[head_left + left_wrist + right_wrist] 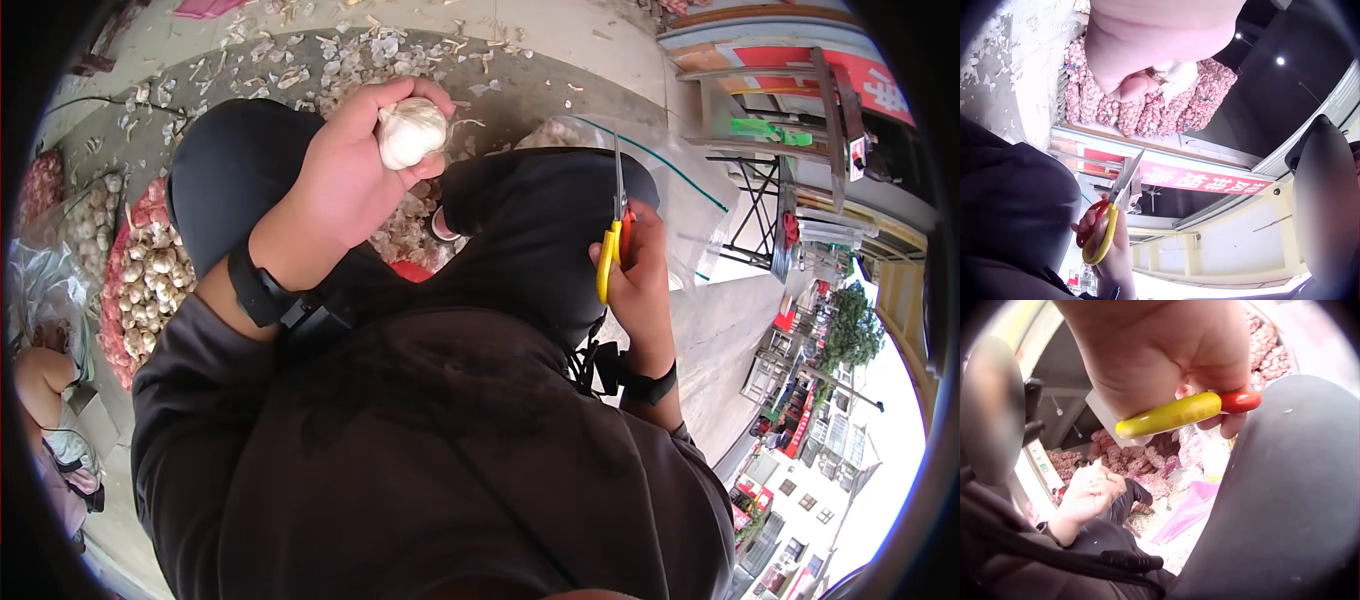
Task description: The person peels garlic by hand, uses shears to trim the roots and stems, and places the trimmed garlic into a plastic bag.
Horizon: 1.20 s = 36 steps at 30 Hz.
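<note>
My left hand (345,175) holds a white garlic bulb (411,133), its fingers and thumb curled round it above the left knee. Thin root strands stick out from the bulb's right side. In the left wrist view the palm covers most of the bulb (1179,78). Over the right thigh, my right hand (640,270) grips scissors (612,250) with one yellow and one red handle, the blades pointing away from me. From the right wrist, the yellow handle (1172,415) shows below the palm, and the blades are hidden there.
A red mesh sack of garlic bulbs (155,290) stands at the left, near another person's bare leg (45,385). Garlic skins and stalks (370,60) litter the ground ahead. A clear plastic bag (690,180) lies beyond the right knee. Filled mesh sacks (1129,115) are stacked behind.
</note>
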Tool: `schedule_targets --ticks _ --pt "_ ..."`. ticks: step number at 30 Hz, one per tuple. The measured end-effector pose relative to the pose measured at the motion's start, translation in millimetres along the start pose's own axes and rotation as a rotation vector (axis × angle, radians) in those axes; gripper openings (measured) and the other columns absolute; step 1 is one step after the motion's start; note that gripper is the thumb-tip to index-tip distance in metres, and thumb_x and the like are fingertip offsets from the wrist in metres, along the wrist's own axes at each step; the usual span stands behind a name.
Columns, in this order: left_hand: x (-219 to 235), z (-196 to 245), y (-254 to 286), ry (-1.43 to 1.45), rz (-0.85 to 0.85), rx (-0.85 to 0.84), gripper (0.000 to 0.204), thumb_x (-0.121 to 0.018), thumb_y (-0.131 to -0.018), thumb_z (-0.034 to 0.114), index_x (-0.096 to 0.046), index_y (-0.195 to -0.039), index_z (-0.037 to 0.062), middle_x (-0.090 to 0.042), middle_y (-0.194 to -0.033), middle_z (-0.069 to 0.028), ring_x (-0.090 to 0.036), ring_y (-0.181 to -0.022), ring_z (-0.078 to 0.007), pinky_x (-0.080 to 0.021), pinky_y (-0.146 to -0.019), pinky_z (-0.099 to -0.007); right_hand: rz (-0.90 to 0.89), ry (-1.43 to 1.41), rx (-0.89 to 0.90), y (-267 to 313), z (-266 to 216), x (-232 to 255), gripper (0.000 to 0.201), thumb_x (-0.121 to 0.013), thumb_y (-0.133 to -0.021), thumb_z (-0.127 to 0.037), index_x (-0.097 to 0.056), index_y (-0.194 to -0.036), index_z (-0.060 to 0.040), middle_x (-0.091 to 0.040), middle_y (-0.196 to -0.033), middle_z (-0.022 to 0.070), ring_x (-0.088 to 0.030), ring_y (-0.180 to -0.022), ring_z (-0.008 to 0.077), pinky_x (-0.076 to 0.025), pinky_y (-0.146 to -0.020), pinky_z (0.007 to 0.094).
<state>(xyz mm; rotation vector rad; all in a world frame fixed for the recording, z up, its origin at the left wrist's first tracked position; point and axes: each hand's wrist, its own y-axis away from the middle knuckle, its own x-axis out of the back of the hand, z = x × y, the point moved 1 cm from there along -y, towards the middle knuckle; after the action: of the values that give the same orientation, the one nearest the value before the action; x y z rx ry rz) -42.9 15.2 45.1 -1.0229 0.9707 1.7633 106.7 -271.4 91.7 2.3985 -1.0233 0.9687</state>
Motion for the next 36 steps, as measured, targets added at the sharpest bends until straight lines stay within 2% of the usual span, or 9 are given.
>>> schedule_targets --ticks 4,9,12,16,22,24,26,29,36 --pt "3 -8 -1 -0.126 0.027 0.097 0.039 -0.044 -0.102 0.038 -0.059 -0.109 0.0030 -0.065 -0.105 -0.0161 -0.065 -0.079 -0.0229 -0.056 -0.074 -0.0373 -0.076 0.229 0.452 -18 -59 -19 0.077 -0.080 -0.074 -0.008 -0.038 -0.137 0.0015 -0.051 -0.110 0.0206 -0.055 -0.093 0.0322 -0.048 -0.083 0.0376" --pt "-9 -4 1 0.104 -0.078 0.259 0.041 -0.041 -0.103 0.039 -0.058 -0.115 0.0043 -0.065 -0.113 -0.0200 -0.066 -0.101 -0.0312 -0.055 -0.092 -0.0449 -0.122 0.250 0.569 -31 -66 -46 0.079 -0.079 -0.071 -0.010 -0.038 -0.137 0.0015 -0.047 -0.104 0.0193 -0.050 -0.094 0.0354 -0.043 -0.085 0.0422" --pt "-13 -9 4 -0.062 -0.125 0.193 0.044 -0.052 -0.099 0.041 -0.057 -0.116 -0.0001 -0.066 -0.110 -0.0167 -0.067 -0.102 -0.0289 -0.053 -0.095 -0.0432 -0.102 0.260 0.588 -33 -70 -54 0.085 -0.084 -0.067 -0.014 -0.038 -0.136 0.0023 -0.046 -0.108 0.0203 -0.050 -0.095 0.0349 -0.044 -0.085 0.0406" --pt "-12 -12 4 -0.155 0.012 0.176 0.043 -0.046 -0.100 0.044 -0.059 -0.113 0.0049 -0.068 -0.104 -0.0101 -0.066 -0.086 -0.0159 -0.052 -0.074 -0.0309 -0.060 0.337 0.589 -36 -74 -56 0.088 -0.087 -0.063 -0.019 -0.038 -0.134 0.0024 -0.046 -0.109 0.0209 -0.050 -0.097 0.0353 -0.044 -0.086 0.0408" --pt "-6 -16 1 -0.036 -0.129 0.328 0.052 -0.036 -0.102 0.052 -0.060 -0.105 0.0065 -0.064 -0.095 -0.0042 -0.055 -0.066 -0.0125 -0.048 -0.068 -0.0284 -0.287 0.109 0.403 -39 -60 -67 0.066 -0.087 -0.067 -0.022 -0.049 -0.117 -0.0003 -0.045 -0.102 0.0168 -0.056 -0.092 0.0295 -0.049 -0.080 0.0406" --pt "-11 -20 4 -0.078 -0.040 0.292 0.052 -0.036 -0.103 0.050 -0.059 -0.110 0.0031 -0.062 -0.092 -0.0030 -0.052 -0.065 -0.0117 -0.048 -0.068 -0.0296 -0.619 -0.714 -0.068 -32 -32 -93 0.053 -0.073 -0.088 -0.024 -0.041 -0.124 -0.0011 -0.047 -0.118 0.0128 -0.059 -0.099 0.0215 -0.051 -0.088 0.0391" --pt "-15 -21 4 -0.183 0.068 0.217 0.051 -0.036 -0.104 0.047 -0.058 -0.112 0.0018 -0.063 -0.092 -0.0034 -0.055 -0.068 -0.0120 -0.050 -0.071 -0.0305 -0.762 -1.143 -0.292 -21 -35 -99 0.057 -0.064 -0.093 -0.039 -0.037 -0.130 -0.0049 -0.043 -0.130 0.0125 -0.055 -0.110 0.0223 -0.045 -0.099 0.0411" --pt "-16 -16 6 -0.204 0.066 0.179 0.048 -0.038 -0.105 0.044 -0.058 -0.113 0.0006 -0.063 -0.093 -0.0040 -0.059 -0.073 -0.0142 -0.053 -0.079 -0.0339 -0.873 -1.070 -0.077 -30 -34 -91 0.065 -0.055 -0.093 -0.056 -0.036 -0.135 -0.0100 -0.040 -0.136 0.0124 -0.047 -0.124 0.0237 -0.038 -0.107 0.0452" --pt "3 -16 2 -0.130 0.082 0.049 0.035 -0.048 -0.102 0.039 -0.056 -0.109 0.0055 -0.064 -0.098 -0.0066 -0.065 -0.083 -0.0186 -0.053 -0.088 -0.0415 -0.973 -1.467 -0.269 -39 -10 -119 0.094 -0.054 -0.081 -0.076 -0.027 -0.146 -0.0141 -0.033 -0.147 0.0150 -0.035 -0.136 0.0273 -0.032 -0.112 0.0455"
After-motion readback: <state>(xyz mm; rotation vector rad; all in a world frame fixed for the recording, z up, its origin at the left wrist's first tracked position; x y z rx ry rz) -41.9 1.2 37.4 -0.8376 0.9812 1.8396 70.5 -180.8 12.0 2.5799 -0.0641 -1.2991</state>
